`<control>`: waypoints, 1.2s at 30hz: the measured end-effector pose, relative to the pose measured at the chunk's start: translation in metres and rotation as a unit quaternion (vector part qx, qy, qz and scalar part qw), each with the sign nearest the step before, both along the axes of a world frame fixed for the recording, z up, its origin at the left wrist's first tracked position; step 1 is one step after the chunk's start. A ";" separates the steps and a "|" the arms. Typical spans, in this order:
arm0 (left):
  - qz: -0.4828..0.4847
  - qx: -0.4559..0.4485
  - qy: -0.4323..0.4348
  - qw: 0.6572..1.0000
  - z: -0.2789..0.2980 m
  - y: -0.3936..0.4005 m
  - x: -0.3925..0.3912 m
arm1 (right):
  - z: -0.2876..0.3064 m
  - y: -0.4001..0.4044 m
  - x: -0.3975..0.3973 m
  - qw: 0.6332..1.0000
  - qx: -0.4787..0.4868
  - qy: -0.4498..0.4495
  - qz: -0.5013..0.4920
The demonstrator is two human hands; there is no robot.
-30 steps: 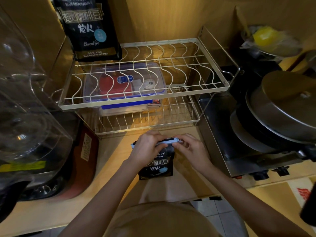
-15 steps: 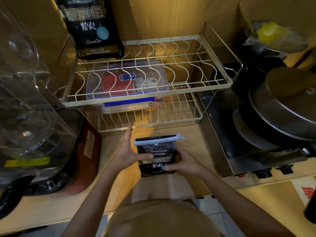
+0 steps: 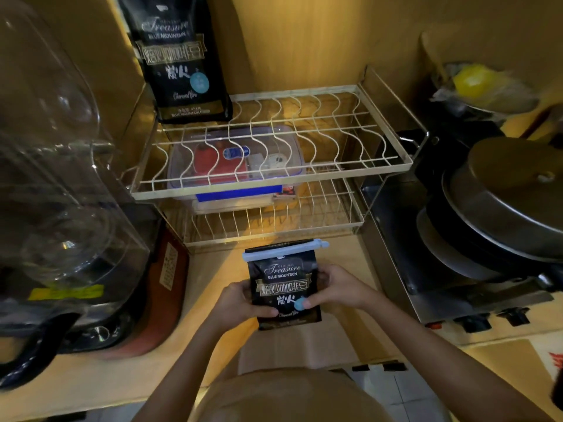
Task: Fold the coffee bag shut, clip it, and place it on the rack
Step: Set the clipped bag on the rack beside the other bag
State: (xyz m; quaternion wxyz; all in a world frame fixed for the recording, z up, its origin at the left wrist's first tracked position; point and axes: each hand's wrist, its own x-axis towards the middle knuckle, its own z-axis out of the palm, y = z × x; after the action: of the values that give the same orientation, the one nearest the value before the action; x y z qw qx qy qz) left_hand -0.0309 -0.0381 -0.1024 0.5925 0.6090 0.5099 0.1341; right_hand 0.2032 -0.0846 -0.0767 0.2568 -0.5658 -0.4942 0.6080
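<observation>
A small black coffee bag (image 3: pixel 285 281) stands upright above the wooden counter, its folded top pinched by a pale blue clip (image 3: pixel 285 252). My left hand (image 3: pixel 240 304) grips its left edge and my right hand (image 3: pixel 336 286) grips its right edge, thumbs on the front. Just beyond the bag stands the two-tier cream wire rack (image 3: pixel 271 184). A second, taller black coffee bag (image 3: pixel 179 59) stands on the rack's upper tier at the back left.
A clear plastic box (image 3: pixel 237 161) with a blue latch sits on the rack's lower tier. A glass-topped appliance (image 3: pixel 61 190) fills the left side. A metal stove with stacked pans (image 3: pixel 499 214) is on the right. The counter's front edge (image 3: pixel 170 397) is near my body.
My hands left the clip at the bag's top. The bag was raised upright, and both hands now hold it by its sides in front of the rack.
</observation>
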 end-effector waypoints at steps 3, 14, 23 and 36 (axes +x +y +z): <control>-0.005 0.012 -0.021 1.000 0.013 -0.005 0.001 | 0.019 -0.001 0.005 0.999 0.012 -0.029 0.016; -0.071 0.190 -0.044 0.978 0.163 0.034 0.015 | 0.164 0.029 0.028 0.978 0.165 -0.107 0.062; -0.059 0.287 -0.065 0.954 0.263 0.075 0.023 | 0.249 0.066 0.032 0.961 0.272 -0.050 0.020; 0.122 0.393 -0.158 0.898 0.276 0.141 0.057 | 0.259 0.147 0.036 0.925 0.338 0.086 -0.149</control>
State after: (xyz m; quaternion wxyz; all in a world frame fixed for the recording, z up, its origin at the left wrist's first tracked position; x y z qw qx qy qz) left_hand 0.0261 0.1029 0.1738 0.3566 0.6961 0.3857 0.4895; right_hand 0.2394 0.0626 0.1822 0.5618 -0.4581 -0.5564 0.4062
